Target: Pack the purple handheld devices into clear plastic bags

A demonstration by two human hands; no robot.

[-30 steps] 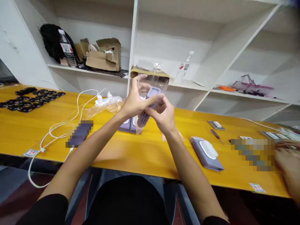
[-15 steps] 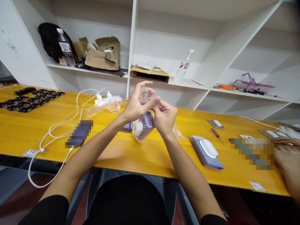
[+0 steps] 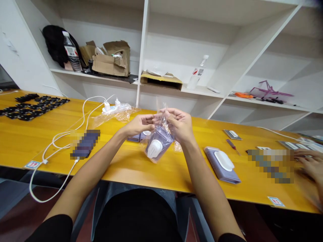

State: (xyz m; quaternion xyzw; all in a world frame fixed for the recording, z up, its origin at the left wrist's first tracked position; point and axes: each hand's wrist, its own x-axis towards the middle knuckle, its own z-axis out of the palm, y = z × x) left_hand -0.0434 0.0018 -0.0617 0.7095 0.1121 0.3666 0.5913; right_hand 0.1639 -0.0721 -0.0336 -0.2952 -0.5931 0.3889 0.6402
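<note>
A clear plastic bag holding a lilac device with a white round pad is pinched at its neck between the left hand and right hand, fingers pressed together on the film, just above the yellow wooden table; whether it touches, I cannot tell. Pixelated patches at 9 and 3 o'clock hide what lies there. White shelves stand at 12 o'clock; the small table stickers are unreadable.

A red-handled screwdriver lies on the yellow table.
</note>
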